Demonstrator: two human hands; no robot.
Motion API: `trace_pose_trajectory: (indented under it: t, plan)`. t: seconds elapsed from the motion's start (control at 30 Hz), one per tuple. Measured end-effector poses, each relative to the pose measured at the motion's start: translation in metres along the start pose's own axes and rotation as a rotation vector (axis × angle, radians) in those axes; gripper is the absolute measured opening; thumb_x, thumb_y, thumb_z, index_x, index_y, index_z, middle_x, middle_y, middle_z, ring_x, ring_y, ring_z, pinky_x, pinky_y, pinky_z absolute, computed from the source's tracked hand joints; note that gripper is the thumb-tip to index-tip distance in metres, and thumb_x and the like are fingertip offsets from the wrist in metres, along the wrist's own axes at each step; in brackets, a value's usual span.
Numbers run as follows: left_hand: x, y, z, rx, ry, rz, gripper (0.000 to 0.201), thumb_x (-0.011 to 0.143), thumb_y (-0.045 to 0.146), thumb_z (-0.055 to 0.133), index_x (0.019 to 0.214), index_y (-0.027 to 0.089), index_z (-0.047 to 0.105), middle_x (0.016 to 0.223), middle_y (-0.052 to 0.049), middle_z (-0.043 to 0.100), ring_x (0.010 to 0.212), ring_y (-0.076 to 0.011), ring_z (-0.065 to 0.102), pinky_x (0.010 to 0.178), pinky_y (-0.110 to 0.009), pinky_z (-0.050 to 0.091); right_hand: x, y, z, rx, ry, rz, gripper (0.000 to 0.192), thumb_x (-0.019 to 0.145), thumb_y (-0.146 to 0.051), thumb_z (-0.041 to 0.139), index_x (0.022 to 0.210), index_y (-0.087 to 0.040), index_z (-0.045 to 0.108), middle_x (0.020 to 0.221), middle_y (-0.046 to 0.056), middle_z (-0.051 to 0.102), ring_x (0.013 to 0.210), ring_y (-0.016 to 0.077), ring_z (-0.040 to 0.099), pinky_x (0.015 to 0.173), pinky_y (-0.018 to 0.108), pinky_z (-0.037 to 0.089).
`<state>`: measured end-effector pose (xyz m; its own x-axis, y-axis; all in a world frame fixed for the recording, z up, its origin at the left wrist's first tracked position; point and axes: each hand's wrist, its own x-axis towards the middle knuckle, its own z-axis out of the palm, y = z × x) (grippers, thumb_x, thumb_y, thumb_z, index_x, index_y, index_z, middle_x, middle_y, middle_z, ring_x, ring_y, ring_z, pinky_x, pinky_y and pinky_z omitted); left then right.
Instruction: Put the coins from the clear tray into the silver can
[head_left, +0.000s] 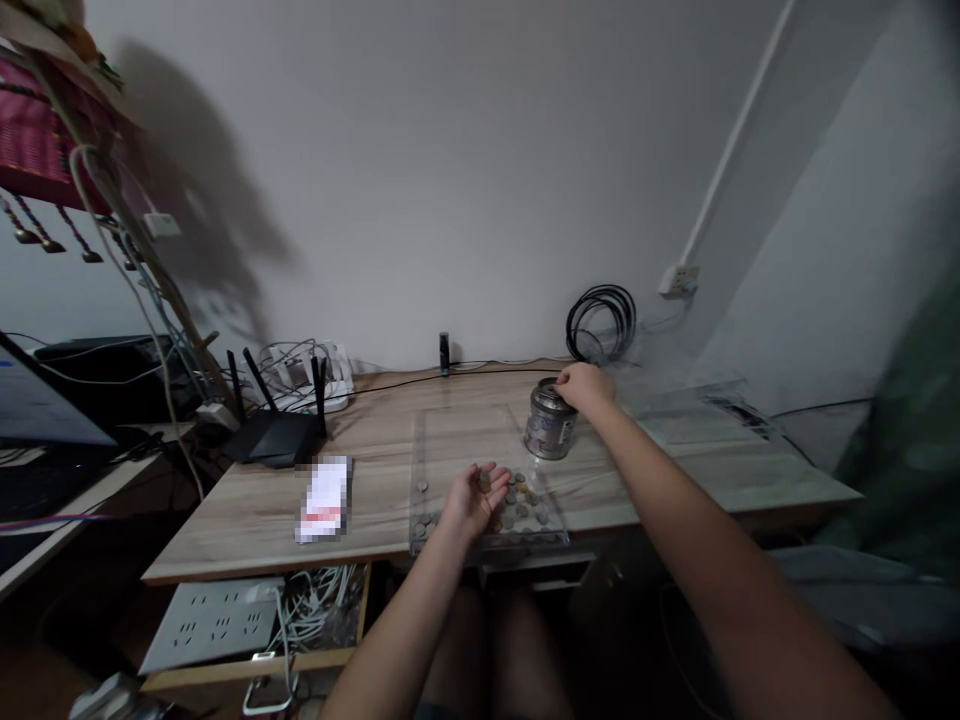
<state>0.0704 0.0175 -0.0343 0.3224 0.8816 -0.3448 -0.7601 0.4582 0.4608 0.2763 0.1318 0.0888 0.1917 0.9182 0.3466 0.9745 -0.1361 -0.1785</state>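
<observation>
Item one, as I read it from my remote seat: a small round silver metal tin (550, 420) standing upright on the pale wood-grain desk (375, 440), just past the far right corner of a flat clear plastic tray (450, 440). My right hand (586, 386) rests on the tin's top, fingertips pinched at its lid — whether a coin sits between them I cannot tell. Item two: my left hand (474, 496), palm up and cupped loosely over the tray's near edge, cradling a few coins rather than clenching them. Item three: loose mixed coins (521, 505), silver and brownish, scattered on the near half of the tray, a couple more at its left edge. I judge the work partway — a good many coins remain on the tray and in the palm; the tin's fill is hidden. Nearby: a black router with upright antennas (271, 432), a white power strip with tangled cables (311, 380), a coiled black cable (600, 322) against the wall.
</observation>
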Motion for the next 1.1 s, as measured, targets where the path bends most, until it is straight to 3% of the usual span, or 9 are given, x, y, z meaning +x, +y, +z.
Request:
trace_pose_trajectory:
  t: [0.2,0.3,0.4,0.5,0.57,0.67,0.77,0.93,1.1]
  plan:
    - [-0.002,0.001,-0.001,0.006,-0.030,0.004,0.022,0.077,0.017,0.042,0.094,0.008,0.053,0.093,-0.015,0.061,0.088,-0.0206,0.061,0.062,-0.024,0.051,0.007,-0.007,-0.012,-0.119,-0.079,-0.025,0.024,0.067,-0.030,0.059,0.086,-0.019,0.069,0.091,0.010,0.065,0.084,0.0212,0.058,0.067,0.027,0.041]
    - [-0.003,0.001,-0.001,-0.022,-0.043,0.011,0.021,0.080,0.020,0.040,0.092,0.008,0.053,0.092,-0.016,0.061,0.088,-0.0214,0.061,0.063,-0.025,0.051,-0.013,-0.021,-0.022,-0.123,-0.007,-0.102,0.032,0.075,-0.038,0.051,0.094,-0.019,0.067,0.095,0.013,0.064,0.088,0.0234,0.056,0.069,0.030,0.040]
    - [-0.005,0.002,0.001,-0.055,-0.065,0.005,0.025,0.082,0.025,0.039,0.089,0.007,0.054,0.091,-0.018,0.061,0.088,-0.0221,0.061,0.066,-0.027,0.051,-0.055,-0.041,-0.018,-0.018,-0.005,-0.358,0.036,0.083,-0.040,0.038,0.095,-0.022,0.067,0.094,0.009,0.065,0.086,0.0211,0.056,0.069,0.028,0.039]
    - [-0.006,0.001,0.005,-0.098,-0.047,0.037,0.027,0.085,0.026,0.035,0.082,0.008,0.056,0.080,-0.013,0.063,0.077,-0.0174,0.062,0.068,-0.027,0.050,-0.100,-0.056,0.004,0.060,-0.280,-0.697,0.029,0.080,-0.038,0.045,0.090,-0.024,0.068,0.090,0.006,0.066,0.081,0.0184,0.058,0.065,0.024,0.038]
    - [-0.006,0.001,0.007,-0.124,-0.025,0.060,0.029,0.087,0.024,0.033,0.076,0.009,0.056,0.069,-0.009,0.063,0.066,-0.0137,0.061,0.068,-0.026,0.050,-0.121,-0.060,0.024,0.090,-0.355,-0.772,0.024,0.076,-0.033,0.050,0.089,-0.024,0.068,0.089,0.005,0.066,0.081,0.0180,0.058,0.065,0.024,0.037]
    - [-0.006,0.000,0.008,-0.120,-0.023,0.052,0.033,0.087,0.024,0.032,0.074,0.009,0.057,0.066,-0.009,0.062,0.063,-0.0134,0.061,0.066,-0.025,0.049,-0.133,-0.062,0.045,0.224,-0.374,-0.724,0.019,0.072,-0.027,0.054,0.084,-0.023,0.069,0.084,0.004,0.067,0.076,0.0157,0.057,0.063,0.023,0.037]
    - [-0.006,0.000,0.006,-0.090,-0.026,0.022,0.033,0.087,0.027,0.032,0.080,0.007,0.057,0.072,-0.012,0.063,0.067,-0.0148,0.062,0.065,-0.025,0.050,-0.120,-0.059,0.040,0.402,-0.373,-0.672,0.017,0.071,-0.028,0.056,0.076,-0.019,0.069,0.075,0.002,0.066,0.067,0.0126,0.056,0.059,0.021,0.037]
    - [-0.006,0.002,0.001,-0.043,-0.046,-0.035,0.039,0.086,0.033,0.032,0.100,0.002,0.052,0.097,-0.022,0.059,0.087,-0.0225,0.061,0.065,-0.027,0.050,-0.045,-0.025,-0.009,0.290,0.096,-0.228,0.025,0.073,-0.034,0.051,0.083,-0.018,0.067,0.081,0.006,0.066,0.071,0.0157,0.057,0.059,0.023,0.039]
    - [-0.007,0.003,0.000,-0.052,-0.042,0.002,0.040,0.085,0.033,0.033,0.107,0.003,0.049,0.099,-0.022,0.058,0.092,-0.0240,0.060,0.066,-0.027,0.050,0.004,0.000,-0.019,-0.011,-0.099,-0.023,0.016,0.064,-0.024,0.059,0.075,-0.017,0.068,0.082,0.009,0.066,0.075,0.0199,0.059,0.060,0.026,0.041]
